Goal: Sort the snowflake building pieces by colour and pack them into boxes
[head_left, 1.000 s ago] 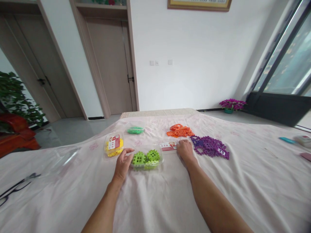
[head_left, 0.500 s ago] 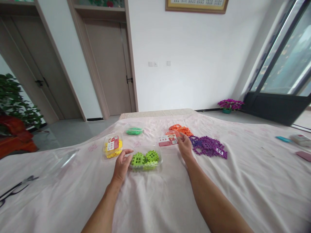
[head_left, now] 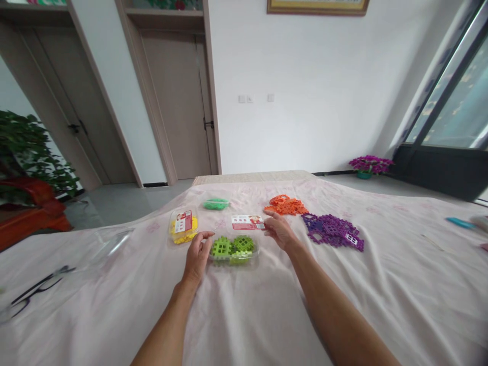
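Observation:
In front of me stands a clear plastic box (head_left: 256, 250) with lime-green lattice building pieces (head_left: 221, 247) in it. At its left end my left hand (head_left: 198, 256) is closed, thumb and fingers gripping the rim. My right hand (head_left: 280, 233) pinches the right edge of the box's clear lid (head_left: 247, 222), which bears a red-and-white label. The lid is over the box's far side, tilted up and not closed down. To the left sits a lidded box of yellow pieces (head_left: 185, 234). Farther back is a clear box with green pieces (head_left: 216, 204).
Piles of orange pieces (head_left: 285, 205) and purple pieces (head_left: 331, 231) lie at the right. Eyeglasses (head_left: 38, 290) and an empty clear container (head_left: 110, 249) lie on the left. A blue object (head_left: 459, 222) is far right, all on a pale cloth (head_left: 259, 315).
My right hand has carried the labelled lid leftward, from beside the orange pieces to over the far side of the lime-green box. My left hand stays at the box's left end.

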Demonstrator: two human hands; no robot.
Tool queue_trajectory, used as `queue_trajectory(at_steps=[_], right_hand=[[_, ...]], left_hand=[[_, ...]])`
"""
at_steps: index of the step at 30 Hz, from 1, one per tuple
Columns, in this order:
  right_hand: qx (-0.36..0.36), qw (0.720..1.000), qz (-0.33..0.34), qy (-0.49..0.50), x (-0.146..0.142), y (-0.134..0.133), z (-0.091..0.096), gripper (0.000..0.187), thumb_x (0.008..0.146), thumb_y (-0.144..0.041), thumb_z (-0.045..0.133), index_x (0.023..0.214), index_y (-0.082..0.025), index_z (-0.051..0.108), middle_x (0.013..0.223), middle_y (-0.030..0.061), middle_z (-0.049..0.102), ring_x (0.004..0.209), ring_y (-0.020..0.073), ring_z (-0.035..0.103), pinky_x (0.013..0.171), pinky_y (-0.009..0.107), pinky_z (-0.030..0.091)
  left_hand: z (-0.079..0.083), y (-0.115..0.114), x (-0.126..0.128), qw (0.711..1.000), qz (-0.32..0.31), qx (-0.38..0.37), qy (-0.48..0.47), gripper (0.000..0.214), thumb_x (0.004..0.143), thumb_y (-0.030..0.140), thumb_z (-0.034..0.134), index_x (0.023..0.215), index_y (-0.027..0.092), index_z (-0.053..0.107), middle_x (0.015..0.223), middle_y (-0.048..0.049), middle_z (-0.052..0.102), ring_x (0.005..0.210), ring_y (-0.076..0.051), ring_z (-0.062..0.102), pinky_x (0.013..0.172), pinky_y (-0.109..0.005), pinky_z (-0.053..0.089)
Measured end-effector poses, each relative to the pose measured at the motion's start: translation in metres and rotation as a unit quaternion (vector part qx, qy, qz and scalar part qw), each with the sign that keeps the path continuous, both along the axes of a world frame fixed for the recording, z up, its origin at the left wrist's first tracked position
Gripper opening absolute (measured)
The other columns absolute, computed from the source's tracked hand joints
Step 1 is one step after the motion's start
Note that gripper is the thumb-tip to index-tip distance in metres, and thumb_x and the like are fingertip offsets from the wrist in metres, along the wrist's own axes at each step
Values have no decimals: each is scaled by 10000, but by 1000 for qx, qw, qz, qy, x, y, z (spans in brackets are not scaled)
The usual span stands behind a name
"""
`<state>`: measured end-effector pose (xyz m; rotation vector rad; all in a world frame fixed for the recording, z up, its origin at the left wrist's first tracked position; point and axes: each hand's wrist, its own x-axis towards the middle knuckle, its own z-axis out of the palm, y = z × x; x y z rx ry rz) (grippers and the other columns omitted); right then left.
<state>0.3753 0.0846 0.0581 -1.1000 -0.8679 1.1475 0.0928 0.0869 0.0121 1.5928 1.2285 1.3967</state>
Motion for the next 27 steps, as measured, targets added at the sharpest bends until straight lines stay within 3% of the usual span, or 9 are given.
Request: queue_trajectory(at_steps=[6,9,13,19,23,27], right_hand=[[-9,985,48,-165,-13,-2,-3,579,609,-198,564,1183,-128,595,502,-59,524,436,95,429,397,205,272],[-21,980,15,-197,-19,1,-10,516,607,-204,525,1109,-126,615,472,-65,495,418,96,399,418,220,261],[-21,972,-54,-228,-30,7,-24,424,607,-222,503,1004,-148,631,558,-35,548,496,124,478,480,237,318],[-7,935,-135,-328,-41,5,-31,226,638,-283,525,818,-194,630,700,12,638,658,173,553,566,258,349],[-6,934,-145,-328,-44,2,-31,163,642,-302,539,749,-203,611,696,4,632,666,173,551,576,257,350],[-15,941,-156,-300,-48,1,-33,262,648,-319,538,857,-202,646,691,-9,622,649,170,541,576,258,353]], left_hand=[[0,0,-1,998,13,38,47,308,884,425,482,1028,214,654,1079,-43,672,926,-193,609,846,-307,458],[1,-2,-1,997,15,54,59,326,911,438,448,1040,214,646,1088,-48,670,987,-201,607,909,-323,446],[4,-5,-1,994,28,70,79,376,937,453,400,1109,208,626,1105,-58,663,1028,-202,601,939,-332,438],[5,-9,-5,986,41,55,154,422,915,455,436,1225,210,585,897,-13,647,707,-157,583,765,-304,469],[6,-13,-11,983,24,61,170,432,907,429,452,1255,209,584,892,-11,636,687,-146,559,743,-289,463],[6,-16,-14,983,10,69,171,460,907,424,449,1291,205,575,889,-16,635,679,-142,547,720,-278,463]])
